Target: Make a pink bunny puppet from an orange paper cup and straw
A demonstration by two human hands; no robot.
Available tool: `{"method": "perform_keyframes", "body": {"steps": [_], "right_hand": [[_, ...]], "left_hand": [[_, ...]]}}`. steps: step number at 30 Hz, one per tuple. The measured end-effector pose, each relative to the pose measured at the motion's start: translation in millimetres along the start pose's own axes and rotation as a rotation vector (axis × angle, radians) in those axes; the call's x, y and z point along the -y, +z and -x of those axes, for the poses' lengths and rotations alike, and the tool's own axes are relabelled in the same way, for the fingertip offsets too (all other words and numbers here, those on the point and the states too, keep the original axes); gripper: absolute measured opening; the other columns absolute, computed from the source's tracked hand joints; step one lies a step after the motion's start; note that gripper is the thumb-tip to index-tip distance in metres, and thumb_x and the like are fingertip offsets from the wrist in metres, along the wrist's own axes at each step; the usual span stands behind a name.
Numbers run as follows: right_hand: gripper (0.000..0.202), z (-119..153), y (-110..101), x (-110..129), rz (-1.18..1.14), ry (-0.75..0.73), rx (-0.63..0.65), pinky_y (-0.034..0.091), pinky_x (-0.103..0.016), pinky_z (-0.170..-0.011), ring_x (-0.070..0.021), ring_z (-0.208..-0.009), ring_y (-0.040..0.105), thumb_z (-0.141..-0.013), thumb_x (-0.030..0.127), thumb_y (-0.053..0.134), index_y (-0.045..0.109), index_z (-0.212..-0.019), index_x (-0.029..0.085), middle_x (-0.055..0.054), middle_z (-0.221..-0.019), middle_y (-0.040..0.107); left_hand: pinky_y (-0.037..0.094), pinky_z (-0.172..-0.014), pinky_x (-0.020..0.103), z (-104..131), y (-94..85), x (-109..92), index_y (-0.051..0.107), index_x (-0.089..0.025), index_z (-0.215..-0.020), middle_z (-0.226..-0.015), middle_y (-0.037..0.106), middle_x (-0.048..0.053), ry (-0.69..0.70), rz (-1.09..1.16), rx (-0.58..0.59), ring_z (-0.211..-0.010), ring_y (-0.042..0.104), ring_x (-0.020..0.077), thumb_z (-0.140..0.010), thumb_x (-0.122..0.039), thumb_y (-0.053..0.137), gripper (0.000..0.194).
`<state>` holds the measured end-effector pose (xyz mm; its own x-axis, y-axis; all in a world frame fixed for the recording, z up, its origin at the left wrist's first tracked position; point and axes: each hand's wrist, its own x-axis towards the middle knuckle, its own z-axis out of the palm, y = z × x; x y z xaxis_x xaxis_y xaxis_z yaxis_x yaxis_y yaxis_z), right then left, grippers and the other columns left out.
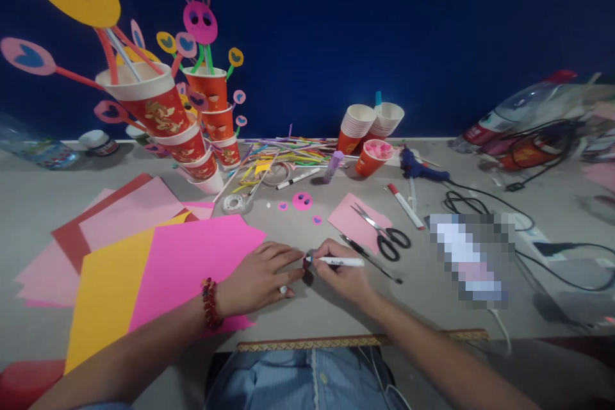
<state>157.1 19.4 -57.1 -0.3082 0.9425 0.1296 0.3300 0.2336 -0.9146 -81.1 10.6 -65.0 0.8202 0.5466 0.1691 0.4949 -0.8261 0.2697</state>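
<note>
My right hand pinches a white acrylic marker like a pen, its tip pointing left. Under the tip is a small dark reddish piece, too small to make out clearly. My left hand lies flat with fingers stretched, fingertips touching or right beside that piece. Its palm side rests partly over a bright pink paper sheet. Just beyond the hands lie a pink paper circle with two dark eyes and a small pink disc with a blue heart.
Black-handled scissors lie on a pink sheet, with a dark pen beside them. Stacked red cups with paper faces stand at left. Straws, a purple glue stick and a blue glue gun are at the back.
</note>
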Motion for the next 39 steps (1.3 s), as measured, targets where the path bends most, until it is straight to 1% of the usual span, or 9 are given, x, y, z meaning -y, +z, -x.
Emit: {"method": "perform_keyframes", "body": {"steps": [11,24,39], "right_hand": [[0.012,0.0,-0.2,0.0,0.017,-0.025,0.014,0.039,-0.025,-0.056,-0.0138,-0.057,0.053,-0.083,0.020,0.057,0.059,-0.072,0.022,0.001,-0.065,0.062],[0.012,0.1,-0.7,1.9,0.030,-0.024,0.041,0.041,-0.024,-0.057,-0.0142,-0.058,0.055,-0.082,0.020,0.056,0.058,-0.070,0.022,0.001,-0.067,0.064],[0.011,1.2,0.3,-3.3,0.027,-0.029,0.047,0.041,-0.023,-0.055,-0.0130,-0.056,0.052,-0.079,0.019,0.056,0.057,-0.069,0.021,0.001,-0.064,0.063]], "left_hand": [[0.041,-0.105,0.046,-0.5,-0.6,-0.3,0.056,-0.024,-0.133,-0.143,0.056,0.011,-0.001,-0.007,0.003,-0.128,0.049,0.0292,-0.096,-0.039,0.060,0.041],[0.040,-0.105,0.046,-0.2,-0.2,0.4,0.055,-0.024,-0.134,-0.145,0.055,0.012,-0.001,-0.002,0.020,-0.129,0.049,0.0297,-0.098,-0.041,0.055,0.040],[0.040,-0.106,0.045,0.0,-0.5,0.6,0.056,-0.024,-0.133,-0.143,0.056,0.011,0.012,-0.008,-0.012,-0.129,0.049,0.0283,-0.097,-0.039,0.058,0.040]]}}
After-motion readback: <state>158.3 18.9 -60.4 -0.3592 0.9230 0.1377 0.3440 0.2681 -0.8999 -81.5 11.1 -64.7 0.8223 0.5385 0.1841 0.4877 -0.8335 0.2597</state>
